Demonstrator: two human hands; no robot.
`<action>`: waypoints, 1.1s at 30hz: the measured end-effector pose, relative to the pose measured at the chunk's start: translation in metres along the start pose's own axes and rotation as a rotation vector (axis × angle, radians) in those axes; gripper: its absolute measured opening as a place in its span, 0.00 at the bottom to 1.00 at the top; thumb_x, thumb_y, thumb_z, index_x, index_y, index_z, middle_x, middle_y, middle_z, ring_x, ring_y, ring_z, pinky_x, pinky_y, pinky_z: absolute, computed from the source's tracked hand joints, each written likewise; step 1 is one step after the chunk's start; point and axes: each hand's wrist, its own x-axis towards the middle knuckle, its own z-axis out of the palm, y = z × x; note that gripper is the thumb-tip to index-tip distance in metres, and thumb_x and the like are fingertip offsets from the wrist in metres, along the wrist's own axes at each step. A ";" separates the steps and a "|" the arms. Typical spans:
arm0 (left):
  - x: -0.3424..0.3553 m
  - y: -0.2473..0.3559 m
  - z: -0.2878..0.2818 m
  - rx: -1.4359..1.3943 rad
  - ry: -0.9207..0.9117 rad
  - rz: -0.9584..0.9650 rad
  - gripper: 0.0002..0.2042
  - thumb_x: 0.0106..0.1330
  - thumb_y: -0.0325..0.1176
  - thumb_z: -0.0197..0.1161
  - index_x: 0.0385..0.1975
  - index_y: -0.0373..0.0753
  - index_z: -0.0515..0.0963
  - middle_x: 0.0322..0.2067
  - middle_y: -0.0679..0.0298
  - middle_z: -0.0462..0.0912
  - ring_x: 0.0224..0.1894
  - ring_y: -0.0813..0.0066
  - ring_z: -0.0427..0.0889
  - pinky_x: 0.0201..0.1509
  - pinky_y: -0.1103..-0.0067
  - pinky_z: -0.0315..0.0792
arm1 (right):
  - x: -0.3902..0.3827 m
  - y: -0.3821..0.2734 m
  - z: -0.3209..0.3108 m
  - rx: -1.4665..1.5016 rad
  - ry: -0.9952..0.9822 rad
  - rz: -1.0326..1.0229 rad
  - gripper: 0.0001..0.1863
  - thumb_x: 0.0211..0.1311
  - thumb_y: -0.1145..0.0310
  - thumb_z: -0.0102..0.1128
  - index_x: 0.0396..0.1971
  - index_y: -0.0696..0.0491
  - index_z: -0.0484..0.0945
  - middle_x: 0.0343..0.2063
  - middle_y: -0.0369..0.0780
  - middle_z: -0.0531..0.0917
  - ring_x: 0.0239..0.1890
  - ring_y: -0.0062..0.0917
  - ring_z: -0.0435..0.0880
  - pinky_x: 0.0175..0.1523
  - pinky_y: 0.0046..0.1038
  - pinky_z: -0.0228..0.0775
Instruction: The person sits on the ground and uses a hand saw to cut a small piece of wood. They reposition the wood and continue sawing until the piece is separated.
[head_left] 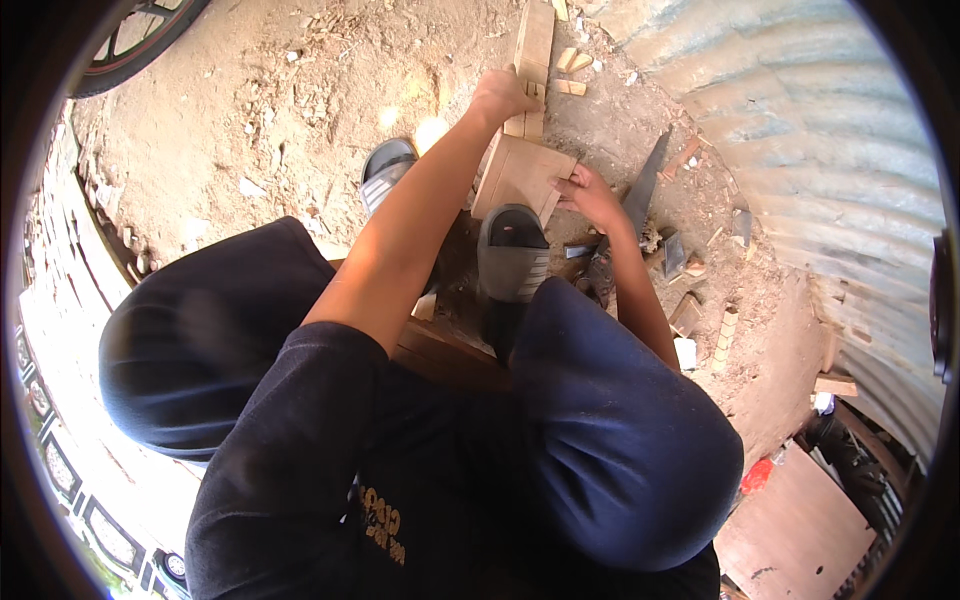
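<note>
While I look down past the dark knees filling the lower frame, I see my left hand [500,95] near the top centre, closed around the narrow wooden strip [533,60] that runs up toward the top edge. My right hand [588,195], just right of centre, rests its fingers on the edge of the flat wooden board [522,175]; whether it truly grips or only steadies it, I cannot tell. The board lies on the dusty ground between both hands, its lower edge beside the grey sandal [512,255] on my foot. A hand saw [645,180] lies just right of the right hand, blade pointing to the upper right, among wood offcuts [572,70] and chips. My worry: the strip could slide off the board if the left hand's hold loosens, since the ground is loose dirt and uneven. I also judge the right hand sits near the saw teeth, so a careless reach could nick the fingers.
</note>
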 end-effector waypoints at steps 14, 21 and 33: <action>-0.032 0.004 -0.014 -0.130 -0.214 0.054 0.43 0.48 0.47 0.73 0.63 0.37 0.60 0.37 0.49 0.82 0.21 0.63 0.84 0.24 0.75 0.81 | -0.002 0.004 0.010 -0.008 -0.109 -0.071 0.21 0.62 0.68 0.60 0.55 0.56 0.71 0.45 0.37 0.81 0.44 0.21 0.79 0.45 0.25 0.74; -0.017 -0.015 -0.012 -0.223 -0.226 0.034 0.42 0.48 0.47 0.73 0.62 0.35 0.63 0.35 0.51 0.83 0.21 0.65 0.84 0.30 0.77 0.81 | -0.012 0.016 -0.011 0.054 0.088 -0.121 0.19 0.63 0.68 0.60 0.53 0.55 0.72 0.45 0.35 0.81 0.45 0.18 0.78 0.47 0.25 0.72; 0.022 0.008 -0.028 -0.166 -0.199 0.055 0.39 0.48 0.46 0.72 0.61 0.40 0.66 0.33 0.51 0.81 0.22 0.64 0.85 0.32 0.74 0.80 | 0.018 0.007 -0.027 0.099 -0.042 -0.022 0.21 0.65 0.67 0.58 0.56 0.53 0.69 0.47 0.35 0.80 0.47 0.20 0.78 0.49 0.27 0.73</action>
